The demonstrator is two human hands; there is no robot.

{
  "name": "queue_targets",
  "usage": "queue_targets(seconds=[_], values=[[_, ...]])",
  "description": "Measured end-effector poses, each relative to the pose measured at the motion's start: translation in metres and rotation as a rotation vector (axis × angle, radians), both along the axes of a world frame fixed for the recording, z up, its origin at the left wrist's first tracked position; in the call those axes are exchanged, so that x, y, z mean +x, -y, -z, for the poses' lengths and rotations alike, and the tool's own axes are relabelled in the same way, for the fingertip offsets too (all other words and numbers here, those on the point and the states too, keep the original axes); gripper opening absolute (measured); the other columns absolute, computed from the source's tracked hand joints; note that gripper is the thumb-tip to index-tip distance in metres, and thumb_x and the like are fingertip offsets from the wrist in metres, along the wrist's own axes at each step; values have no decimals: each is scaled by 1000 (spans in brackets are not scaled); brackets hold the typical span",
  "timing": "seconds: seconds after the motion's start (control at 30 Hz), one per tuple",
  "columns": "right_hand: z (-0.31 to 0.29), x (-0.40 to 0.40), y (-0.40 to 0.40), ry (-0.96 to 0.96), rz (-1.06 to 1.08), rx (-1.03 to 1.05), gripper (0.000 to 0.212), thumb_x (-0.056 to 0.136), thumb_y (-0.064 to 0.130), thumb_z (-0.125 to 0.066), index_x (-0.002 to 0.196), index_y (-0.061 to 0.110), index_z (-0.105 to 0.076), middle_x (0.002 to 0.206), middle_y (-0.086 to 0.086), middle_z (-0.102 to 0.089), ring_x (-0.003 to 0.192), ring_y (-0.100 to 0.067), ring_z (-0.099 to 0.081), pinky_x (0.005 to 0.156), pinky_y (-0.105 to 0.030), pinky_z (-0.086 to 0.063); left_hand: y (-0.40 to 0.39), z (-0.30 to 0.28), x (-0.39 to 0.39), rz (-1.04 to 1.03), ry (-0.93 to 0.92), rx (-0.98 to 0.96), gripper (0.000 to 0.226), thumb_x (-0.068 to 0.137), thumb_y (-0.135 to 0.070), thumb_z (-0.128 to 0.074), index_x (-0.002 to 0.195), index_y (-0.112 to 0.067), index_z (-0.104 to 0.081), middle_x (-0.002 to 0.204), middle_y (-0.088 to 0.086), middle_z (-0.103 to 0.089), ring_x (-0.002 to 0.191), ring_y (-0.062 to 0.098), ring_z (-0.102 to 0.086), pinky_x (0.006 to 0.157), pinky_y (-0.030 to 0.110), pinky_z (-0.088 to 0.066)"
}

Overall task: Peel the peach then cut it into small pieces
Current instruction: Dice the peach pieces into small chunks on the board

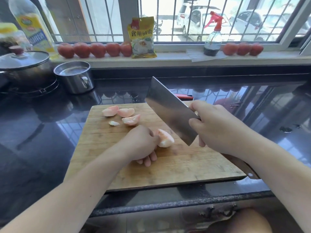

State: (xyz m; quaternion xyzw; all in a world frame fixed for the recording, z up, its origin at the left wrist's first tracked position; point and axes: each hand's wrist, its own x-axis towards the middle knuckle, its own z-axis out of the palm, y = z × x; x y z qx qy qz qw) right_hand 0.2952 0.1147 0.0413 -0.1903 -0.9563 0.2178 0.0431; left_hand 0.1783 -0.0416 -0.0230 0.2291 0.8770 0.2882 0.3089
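Peach chunk, peeled and pale pink, lies mid-way on the wooden cutting board, touching the left hand, whose curled fingers pinch its near-left side; its long axis runs roughly away from the person, with the free end towards the cleaver; the right hand is wrapped round the cleaver's handle, blade raised and tilted just right of the chunk, edge not touching it; the left hand is nearer; four cut pieces lie well apart at the board's far left; the board sits on the dark worktop.
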Motion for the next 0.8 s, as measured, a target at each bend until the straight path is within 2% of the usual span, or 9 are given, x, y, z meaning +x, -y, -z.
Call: queue_targets(seconds=[0.17,0.27,0.3,0.37,0.43,0.53,0.6,0.7,0.8], values=[[2,2,9,47,4,19,13,98,22,-41,94,23,-53,80,-2,-62,81,-23,-60,74,-44,-55,-8,6,5,-29,-67,97,27,108,-39,-42,108,-15,-54,74,7,-74,44,16,-67,39,22,-45],[1,4,3,19,54,17,15,97,19,-42,97,22,-56,83,-3,-61,81,-22,-60,71,-40,-54,-12,7,7,-28,-126,150,26,105,-46,-48,114,-23,-57,77,5,-73,44,8,-64,41,21,-47],[-1,6,0,3,74,17,16,97,17,-41,99,22,-56,83,-3,-61,81,-21,-61,70,-39,-53,-13,8,7,-28,-151,157,26,104,-48,-50,112,-25,-58,78,2,-73,47,8,-65,44,23,-49],[-6,9,-6,-17,97,21,16,97,17,-40,100,21,-55,80,-4,-64,76,-23,-63,68,-41,-55,-16,10,4,-33,-208,152,25,102,-50,-54,110,-27,-60,94,-2,-71,69,12,-70,57,29,-55],[-9,11,-10,-23,76,13,15,98,17,-40,100,22,-55,77,-4,-66,67,-23,-66,64,-43,-57,-19,12,-1,-97,-205,190,19,99,-45,-63,106,-28,-58,104,-4,-66,82,19,-68,64,35,-57],[-7,16,-11,2,11,35,13,101,17,-42,100,24,-54,79,1,-61,69,-19,-61,61,-38,-51,-18,15,-4,-284,-244,363,16,94,-23,-70,88,-26,-56,93,-2,-67,80,25,-69,73,44,-59],[-3,19,-9,13,-20,74,14,101,18,-43,93,27,-51,80,5,-56,72,-15,-59,60,-34,-45,-12,16,0,-344,-361,454,16,94,-21,-69,82,-24,-59,86,-5,-67,82,20,-68,74,39,-55],[2,21,-8,42,-37,107,20,101,21,-40,83,28,-44,78,2,-58,70,-20,-61,59,-38,-48,-5,25,14,-176,-512,485,5,92,-24,-70,89,-25,-67,98,-9,-64,88,11,-63,78,31,-49],[-1,21,-5,63,-20,121,19,101,21,-39,83,27,-43,77,0,-58,69,-21,-62,62,-43,-53,-6,38,22,30,-559,444,8,92,-26,-70,99,-25,-74,108,-9,-59,97,16,-62,88,39,-54]])
